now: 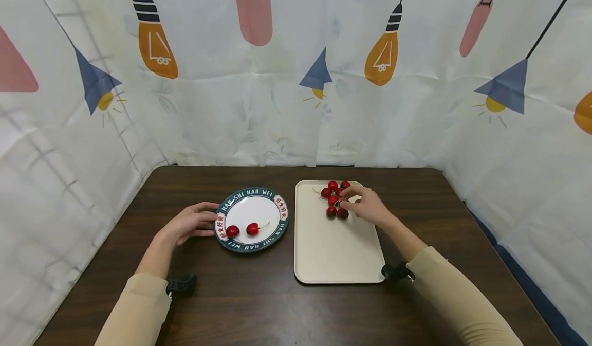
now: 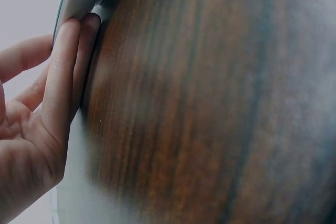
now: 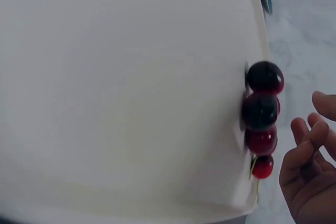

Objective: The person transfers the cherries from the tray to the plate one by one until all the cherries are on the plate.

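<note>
My left hand (image 1: pixel 196 222) is at the left rim of a round plate (image 1: pixel 250 193), its fairly straight fingers (image 2: pixel 63 61) touching the edge in the left wrist view. The plate has a white middle and a dark teal lettered border. Two red cherries lie on it, a left cherry (image 1: pixel 233 231) and a stemmed cherry (image 1: pixel 253 229). Over the far end of a cream tray (image 1: pixel 339 253), my right hand (image 1: pixel 365 206) reaches in among several cherries (image 1: pixel 332 200). Its thumb and fingers (image 3: pixel 299 156) stand apart in the right wrist view, nothing visible between them, beside the row of cherries (image 3: pixel 261 111).
Plate and tray stand side by side on a dark wooden table (image 1: pixel 259 305), a narrow strip of wood between them. A white patterned curtain (image 1: pixel 287 120) hangs behind the table and along its sides. Dark bands with small devices (image 1: pixel 182 284) sit on both wrists.
</note>
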{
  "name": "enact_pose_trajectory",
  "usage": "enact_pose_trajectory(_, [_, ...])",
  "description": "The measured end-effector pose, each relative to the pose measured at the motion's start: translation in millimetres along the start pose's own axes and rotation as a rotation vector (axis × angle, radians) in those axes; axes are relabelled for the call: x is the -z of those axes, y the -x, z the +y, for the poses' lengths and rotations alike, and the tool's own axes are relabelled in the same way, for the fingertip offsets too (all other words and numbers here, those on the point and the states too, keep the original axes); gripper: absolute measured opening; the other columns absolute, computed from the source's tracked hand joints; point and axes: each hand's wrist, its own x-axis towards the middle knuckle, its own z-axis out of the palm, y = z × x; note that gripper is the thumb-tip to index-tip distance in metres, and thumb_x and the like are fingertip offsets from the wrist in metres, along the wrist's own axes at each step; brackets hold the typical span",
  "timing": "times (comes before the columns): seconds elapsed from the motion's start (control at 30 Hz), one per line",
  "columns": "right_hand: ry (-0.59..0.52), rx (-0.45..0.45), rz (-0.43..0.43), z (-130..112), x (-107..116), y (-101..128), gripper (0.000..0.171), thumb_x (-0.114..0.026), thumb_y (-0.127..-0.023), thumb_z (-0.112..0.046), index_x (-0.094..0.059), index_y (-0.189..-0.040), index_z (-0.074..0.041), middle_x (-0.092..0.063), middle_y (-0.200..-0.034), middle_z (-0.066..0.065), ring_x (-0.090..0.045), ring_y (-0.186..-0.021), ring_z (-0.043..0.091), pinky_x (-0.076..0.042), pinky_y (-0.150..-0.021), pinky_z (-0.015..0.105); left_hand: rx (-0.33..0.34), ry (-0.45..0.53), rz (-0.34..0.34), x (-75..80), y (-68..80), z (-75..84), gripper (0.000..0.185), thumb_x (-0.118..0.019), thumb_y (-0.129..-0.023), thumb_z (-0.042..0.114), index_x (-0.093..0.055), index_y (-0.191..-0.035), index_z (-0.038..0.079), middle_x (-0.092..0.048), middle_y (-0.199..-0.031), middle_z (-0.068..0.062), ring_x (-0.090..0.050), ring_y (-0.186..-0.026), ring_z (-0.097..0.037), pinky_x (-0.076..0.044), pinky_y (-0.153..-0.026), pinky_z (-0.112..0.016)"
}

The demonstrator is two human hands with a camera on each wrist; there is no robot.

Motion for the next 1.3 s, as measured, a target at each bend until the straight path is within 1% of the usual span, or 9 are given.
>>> enact_pose_trajectory(0.23, [0.001,-0.056,0.028,11,13,-3,0.031,-0.070,-0.100,-0.019,-0.066,-0.126,-0.002,-0.065,-0.119,0.015,-0.061,-0.081,0.033,-0.053,-0.061,0.033,0.006,-0.004,-0.003,0.4,-2.0,1.1,0.062,-0.062,-0.105,0.023,-0.034,-0.156,0.001,-0.054,-0.132,-0.022,-0.065,-0.099,-0.025,-0.061,-0.086,-0.039])
enact_pose_trajectory(0.4, [0.016,-0.093,0.022,19,15,-8,0.032,-0.070,-0.100,-0.020,-0.065,-0.127,-0.003,-0.063,-0.123,0.017,-0.061,-0.084,0.030,-0.055,-0.065,0.033,0.002,-0.001,-0.008,0.6,-2.1,2.8,0.063,-0.063,-0.104,0.023,-0.035,-0.156,0.001,-0.055,-0.131,-0.021,-0.065,-0.101,-0.025,-0.060,-0.087,-0.039])
enact_pose_trajectory(0.53, [0.043,-0.108,0.001,23,14,-13,0.033,-0.071,-0.099,-0.021,-0.065,-0.126,-0.003,-0.064,-0.124,0.017,-0.061,-0.095,0.029,-0.056,-0.068,0.034,0.000,0.013,-0.012,0.8,-2.6,3.6,0.061,-0.063,-0.104,0.021,-0.035,-0.155,0.001,-0.056,-0.129,-0.020,-0.065,-0.100,-0.023,-0.060,-0.087,-0.039])
enact_pose_trajectory(0.6, [0.068,-0.101,-0.005,23,13,-15,0.032,-0.072,-0.098,-0.021,-0.066,-0.124,-0.004,-0.065,-0.122,0.016,-0.060,-0.103,0.030,-0.055,-0.072,0.036,-0.003,0.022,-0.015,0.9,-2.9,3.8,0.061,-0.062,-0.105,0.020,-0.034,-0.155,0.000,-0.057,-0.128,-0.020,-0.066,-0.100,-0.023,-0.060,-0.087,-0.039])
enact_pose_trajectory(0.73, [0.113,-0.081,-0.018,22,11,-18,0.030,-0.073,-0.096,-0.020,-0.068,-0.120,-0.003,-0.067,-0.117,0.015,-0.058,-0.113,0.034,-0.053,-0.086,0.044,0.002,0.028,-0.010,0.6,-2.9,3.4,0.061,-0.063,-0.104,0.019,-0.034,-0.155,0.001,-0.057,-0.128,-0.019,-0.066,-0.100,-0.023,-0.060,-0.087,-0.039])
enact_pose_trajectory(0.87, [0.144,-0.075,-0.034,21,9,-22,0.028,-0.073,-0.096,-0.019,-0.069,-0.119,-0.003,-0.067,-0.114,0.014,-0.059,-0.113,0.034,-0.051,-0.094,0.051,0.017,0.024,0.001,0.5,-1.9,-0.4,0.064,-0.065,-0.103,0.021,-0.035,-0.156,0.002,-0.056,-0.131,-0.021,-0.066,-0.102,-0.024,-0.060,-0.088,-0.039])
enact_pose_trajectory(1.0, [0.165,-0.077,-0.045,20,8,-23,0.027,-0.073,-0.096,-0.018,-0.069,-0.118,-0.003,-0.068,-0.114,0.013,-0.059,-0.113,0.034,-0.051,-0.094,0.051,0.016,0.023,0.001,0.5,-1.2,-3.9,0.065,-0.066,-0.103,0.022,-0.035,-0.156,0.002,-0.054,-0.135,-0.022,-0.066,-0.104,-0.026,-0.059,-0.090,-0.040])
enact_pose_trajectory(1.17, [0.178,-0.087,-0.048,21,7,-23,0.026,-0.074,-0.096,-0.019,-0.069,-0.117,-0.005,-0.067,-0.114,0.012,-0.059,-0.112,0.033,-0.052,-0.094,0.049,0.007,0.021,0.003,0.5,-2.5,-2.7,0.065,-0.067,-0.102,0.022,-0.036,-0.155,0.002,-0.055,-0.134,-0.022,-0.066,-0.104,-0.025,-0.059,-0.090,-0.040])
enact_pose_trajectory(1.3, [0.186,-0.081,-0.054,22,7,-22,0.025,-0.074,-0.096,-0.020,-0.070,-0.116,-0.005,-0.067,-0.112,0.012,-0.059,-0.109,0.032,-0.052,-0.091,0.047,0.008,0.022,0.003,0.9,-2.7,-1.0,0.065,-0.068,-0.101,0.021,-0.036,-0.155,0.002,-0.056,-0.133,-0.021,-0.066,-0.103,-0.025,-0.060,-0.089,-0.040])
